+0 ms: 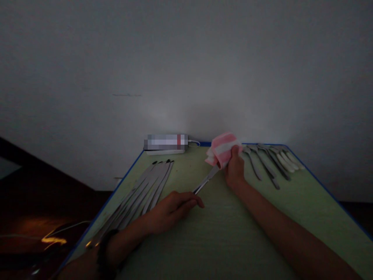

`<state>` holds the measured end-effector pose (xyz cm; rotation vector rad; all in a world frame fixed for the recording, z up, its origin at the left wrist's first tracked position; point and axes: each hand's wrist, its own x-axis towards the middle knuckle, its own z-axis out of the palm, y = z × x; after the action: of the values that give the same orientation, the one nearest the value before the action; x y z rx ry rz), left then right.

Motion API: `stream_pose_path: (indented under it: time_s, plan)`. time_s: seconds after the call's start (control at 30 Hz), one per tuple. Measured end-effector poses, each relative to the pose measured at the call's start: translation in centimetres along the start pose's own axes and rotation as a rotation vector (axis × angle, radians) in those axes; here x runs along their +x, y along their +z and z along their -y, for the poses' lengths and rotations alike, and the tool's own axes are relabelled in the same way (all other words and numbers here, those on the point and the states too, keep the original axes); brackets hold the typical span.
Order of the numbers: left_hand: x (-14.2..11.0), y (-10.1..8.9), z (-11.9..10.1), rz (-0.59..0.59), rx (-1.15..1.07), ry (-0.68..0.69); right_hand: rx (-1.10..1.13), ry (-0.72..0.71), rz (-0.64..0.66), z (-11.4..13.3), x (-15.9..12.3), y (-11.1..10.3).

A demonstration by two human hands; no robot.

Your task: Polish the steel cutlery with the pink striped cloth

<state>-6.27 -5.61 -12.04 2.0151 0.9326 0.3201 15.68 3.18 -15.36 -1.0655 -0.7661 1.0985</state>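
Note:
My left hand (pixel 177 208) is closed around the handle end of a metal table knife (pixel 204 183), which slants up and to the right above the table. In my right hand (pixel 235 171) is a folded cloth (pixel 225 147) with pink and white stripes, pinched around the knife's upper end. The cloth hides the knife's tip. To the left, beside my left forearm, lies a row of long slim metal utensils (pixel 151 179); my arm covers part of them. Several spoons and forks (pixel 265 165) lie right of my right hand, some with white handles (pixel 285 161).
The light green table (pixel 215 241) has a blue edge and stands against a grey wall (pixel 186 70). A blurred-out box-like device (pixel 166 144) with a white cable (pixel 196 143) sits at the back left. Dark floor (pixel 35 217) shows at the left.

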Motion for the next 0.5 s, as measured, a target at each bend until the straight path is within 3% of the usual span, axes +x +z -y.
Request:
stream_pose_path:
  time_s: [0.07,0.1,0.23,0.37,0.5]
  plan:
    - [0.1,0.0,0.2,-0.006,-0.020,-0.008,-0.191,-0.026,-0.224,0.0,-1.5,0.9]
    - [0.1,0.0,0.2,-0.009,-0.035,-0.016,-0.267,-0.024,-0.236,-0.1,-2.4,1.5]
    - [0.2,0.0,0.3,-0.043,-0.112,-0.042,-0.353,-0.007,0.014,-0.5,-5.8,3.5]
    - [0.3,-0.1,0.4,-0.062,-0.132,-0.032,-0.394,0.001,0.122,-0.8,-7.4,4.5]
    - [0.2,-0.1,0.2,-0.115,-0.079,-0.015,-0.368,-0.002,0.175,-0.8,-6.7,4.2]
